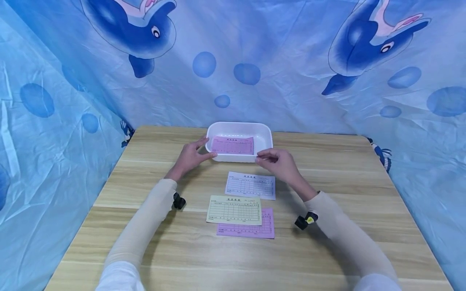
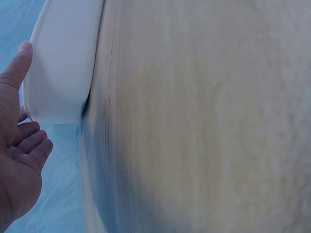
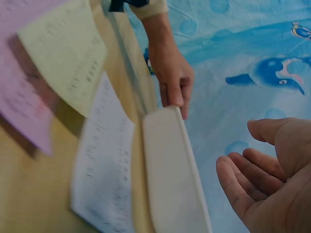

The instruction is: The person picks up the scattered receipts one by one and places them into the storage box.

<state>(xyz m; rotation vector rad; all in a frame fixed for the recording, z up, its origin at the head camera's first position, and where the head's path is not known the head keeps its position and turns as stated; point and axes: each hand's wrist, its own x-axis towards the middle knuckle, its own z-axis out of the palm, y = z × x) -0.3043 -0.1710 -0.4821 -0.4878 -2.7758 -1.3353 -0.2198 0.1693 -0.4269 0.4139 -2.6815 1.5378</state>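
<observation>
A white plastic tray (image 1: pixel 234 158) sits at the table's back edge, with a pink printed slip (image 1: pixel 233 146) lying inside. My left hand (image 1: pixel 191 157) holds the tray's left end, thumb on the front rim and fingers around the corner. In the left wrist view, the remaining fingers of that hand (image 2: pixel 19 155) curl loosely below the tray's end. At the front right corner, my right hand (image 1: pixel 281 162) overlaps the rim in the head view. The right wrist view shows this hand (image 3: pixel 272 179) with loosely bent fingers and nothing between them, apart from the tray.
In front of the tray lie a white slip (image 1: pixel 250 186), a pale yellow slip (image 1: pixel 234 210) and a pink slip (image 1: pixel 246 232) partly covered by the yellow one. Behind the wooden table (image 1: pixel 338 161) hangs a blue curtain (image 1: pixel 291 105) with dolphins.
</observation>
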